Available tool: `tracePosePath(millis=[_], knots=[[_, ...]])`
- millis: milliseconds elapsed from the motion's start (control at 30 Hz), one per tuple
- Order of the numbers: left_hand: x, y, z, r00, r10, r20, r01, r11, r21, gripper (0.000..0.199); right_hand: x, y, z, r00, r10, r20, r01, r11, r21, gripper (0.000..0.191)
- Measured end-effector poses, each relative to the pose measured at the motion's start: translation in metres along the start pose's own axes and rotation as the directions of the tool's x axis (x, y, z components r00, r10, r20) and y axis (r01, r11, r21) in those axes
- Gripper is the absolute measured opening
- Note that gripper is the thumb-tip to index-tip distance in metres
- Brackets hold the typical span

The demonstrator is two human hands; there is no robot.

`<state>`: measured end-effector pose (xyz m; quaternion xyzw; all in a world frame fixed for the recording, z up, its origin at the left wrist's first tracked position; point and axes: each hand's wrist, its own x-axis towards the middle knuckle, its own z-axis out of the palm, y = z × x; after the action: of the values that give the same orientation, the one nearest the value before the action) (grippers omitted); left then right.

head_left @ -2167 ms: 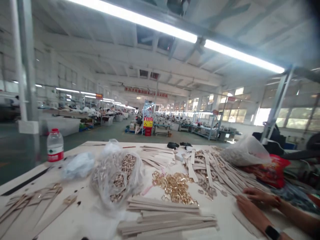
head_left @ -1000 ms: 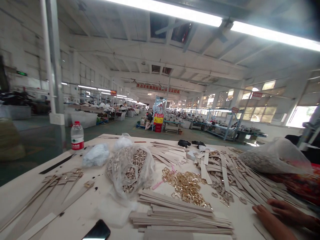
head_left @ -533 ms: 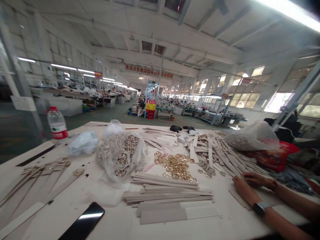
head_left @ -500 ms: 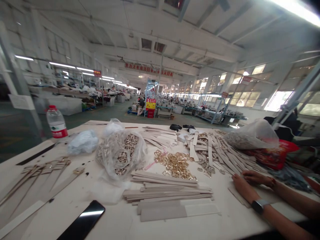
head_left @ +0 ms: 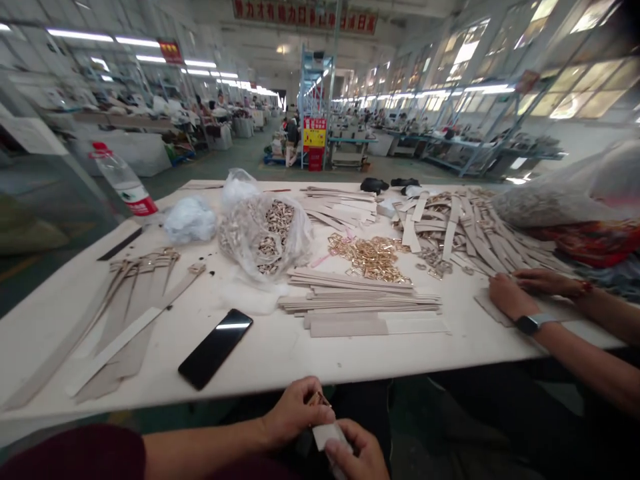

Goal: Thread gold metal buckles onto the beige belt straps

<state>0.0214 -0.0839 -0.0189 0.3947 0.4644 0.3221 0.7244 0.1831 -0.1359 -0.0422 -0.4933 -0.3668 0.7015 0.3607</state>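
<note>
My left hand [head_left: 295, 413] is below the table's front edge, its fingers closed around a small gold metal buckle [head_left: 320, 399]. Close beside it, my right hand [head_left: 359, 453] pinches a pale strap [head_left: 326, 435], whose end touches or nearly touches the left fingers. Whether the strap passes through the buckle cannot be made out. On the table ahead lie a heap of gold buckles [head_left: 375, 257] and a stack of flat beige straps [head_left: 360, 300]. A clear plastic bag [head_left: 240, 237] full of small beige pieces stands behind them.
A black phone [head_left: 216, 348] lies near the front edge. Finished-looking straps with buckles [head_left: 135, 300] fan out at left, by a tilted water bottle [head_left: 125, 183]. At right, a co-worker's hands [head_left: 515, 297] work beside a strap pile [head_left: 475, 227].
The view has tipped downward, so the table sits higher in frame. My two hands, out of sight earlier, now show with the buckle and strap. The co-worker's hands stay by the strap pile.
</note>
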Motion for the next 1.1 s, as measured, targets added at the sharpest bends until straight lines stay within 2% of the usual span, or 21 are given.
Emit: tracePosePath(millis=[133,267,400,467,533,600,667,700,767,833,900,967,1100], knots=[[0.002,0.015,0.001,0.996,-0.08,0.036,0.084,0.991,-0.1,0.037,0.002,-0.019,-0.005,0.998,0.057,0.007,-0.057,0.998,-0.041,0.046],[0.005,0.033,-0.009,0.964,-0.163,0.208,0.178,0.982,-0.057,0.038,0.007,-0.044,-0.009,0.993,0.047,0.109,-0.037,0.995,-0.092,0.04],[0.005,0.044,-0.019,0.943,-0.138,0.304,0.128,0.99,0.055,0.042,0.019,-0.051,-0.017,0.985,0.074,0.158,-0.049,0.986,-0.161,0.042],[0.007,0.043,-0.018,0.951,-0.098,0.292,0.087,0.995,0.048,0.041,0.027,-0.058,-0.024,0.976,0.114,0.187,-0.07,0.972,-0.224,0.043],[0.016,0.043,-0.015,0.971,-0.03,0.237,0.03,1.0,0.006,0.04,0.038,-0.077,-0.03,0.971,0.106,0.215,-0.019,0.928,-0.373,0.042],[0.031,0.044,-0.014,0.987,0.049,0.153,-0.041,0.998,-0.054,0.043,0.054,-0.106,-0.032,0.971,0.006,0.237,0.141,0.79,-0.597,0.037],[0.051,0.048,-0.019,0.99,0.141,0.028,-0.137,0.986,-0.097,0.047,0.076,-0.139,-0.028,0.954,-0.158,0.255,0.299,0.532,-0.792,0.028],[0.061,0.049,-0.024,0.982,0.183,-0.045,-0.186,0.978,-0.096,0.047,0.09,-0.153,-0.024,0.937,-0.248,0.246,0.328,0.385,-0.863,0.024],[0.08,0.047,-0.035,0.948,0.247,-0.201,-0.263,0.963,-0.057,0.045,0.12,-0.173,-0.011,0.883,-0.415,0.22,0.295,0.124,-0.947,0.022],[0.092,0.04,-0.046,0.911,0.285,-0.298,-0.291,0.956,0.026,0.04,0.151,-0.181,0.007,0.835,-0.493,0.245,0.262,-0.037,-0.964,0.023],[0.097,0.032,-0.052,0.888,0.327,-0.323,-0.296,0.945,0.141,0.033,0.181,-0.182,0.029,0.82,-0.466,0.332,0.307,-0.132,-0.943,0.025],[0.095,0.026,-0.052,0.878,0.378,-0.293,-0.307,0.915,0.261,0.029,0.209,-0.181,0.055,0.812,-0.42,0.407,0.357,-0.194,-0.914,0.026],[0.086,0.024,-0.045,0.868,0.431,-0.247,-0.328,0.87,0.367,0.024,0.261,-0.177,0.101,0.805,-0.364,0.469,0.393,-0.265,-0.88,0.028]])
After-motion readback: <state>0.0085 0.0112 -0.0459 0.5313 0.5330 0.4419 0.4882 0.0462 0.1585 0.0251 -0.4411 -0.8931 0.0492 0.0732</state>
